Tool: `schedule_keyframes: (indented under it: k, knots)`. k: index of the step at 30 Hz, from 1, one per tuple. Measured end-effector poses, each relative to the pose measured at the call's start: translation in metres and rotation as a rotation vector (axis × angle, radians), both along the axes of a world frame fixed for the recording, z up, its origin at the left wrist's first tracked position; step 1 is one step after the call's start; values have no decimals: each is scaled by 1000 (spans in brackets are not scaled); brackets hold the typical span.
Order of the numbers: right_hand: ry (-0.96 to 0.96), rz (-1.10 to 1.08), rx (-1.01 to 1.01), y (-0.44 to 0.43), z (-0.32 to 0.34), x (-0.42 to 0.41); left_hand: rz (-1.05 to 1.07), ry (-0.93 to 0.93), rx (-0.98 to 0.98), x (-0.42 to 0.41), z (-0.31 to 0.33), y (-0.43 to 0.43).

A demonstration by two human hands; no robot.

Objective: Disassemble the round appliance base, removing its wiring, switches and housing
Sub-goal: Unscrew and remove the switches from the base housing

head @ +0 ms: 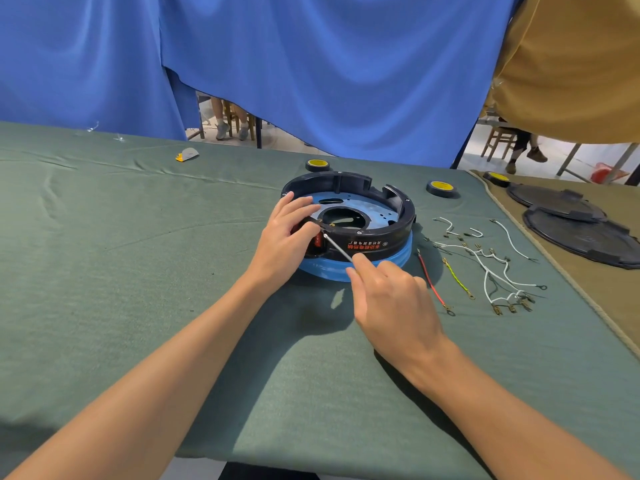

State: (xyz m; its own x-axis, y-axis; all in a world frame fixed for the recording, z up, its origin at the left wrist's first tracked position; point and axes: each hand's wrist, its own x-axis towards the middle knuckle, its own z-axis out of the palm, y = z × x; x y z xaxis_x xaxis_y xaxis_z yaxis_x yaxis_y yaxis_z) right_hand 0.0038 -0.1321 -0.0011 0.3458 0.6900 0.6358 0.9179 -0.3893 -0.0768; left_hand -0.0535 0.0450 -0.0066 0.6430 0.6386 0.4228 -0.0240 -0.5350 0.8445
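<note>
The round appliance base (381, 233) lies on the green cloth, a black housing ring over a blue rim with a pale blue plate inside. My left hand (287, 237) grips its near-left edge, fingers curled over the rim around a red switch (317, 242). My right hand (388, 296) pinches a thin screwdriver (337, 249) whose tip reaches the switch area by my left fingers. Loose wires lie right of the base: a red wire (431, 282), a yellow-green wire (457, 278) and a white wire bundle (495, 268).
Two tape rolls stand behind the base (317, 164) (441, 188), a third (497, 177) on the tan cloth by two black round covers (581, 233). A small grey-and-orange object (187, 154) lies far left. Blue curtains hang behind the table; people's legs show beyond.
</note>
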Motion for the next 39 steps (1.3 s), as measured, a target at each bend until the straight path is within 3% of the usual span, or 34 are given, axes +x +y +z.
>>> schedule_keyframes:
  k: [9,11,14,16,20,32,39]
  knots:
    - [185,161,-166,5,81,67,68,22,150,0,-7,0]
    - [191,176,-231,12,90,88,142,48,64,3,-5,0]
    - [26,94,-346,22,88,110,215,18,-212,9,5,-7]
    - [-16,130,-346,30,81,115,198,-40,-316,16,8,-10]
    - [223,307,-295,42,69,117,163,-74,-339,20,9,2]
    - [102,271,-262,62,54,115,72,-72,-277,19,-6,24]
    - [176,303,-245,63,48,114,80,-65,-262,20,-7,23]
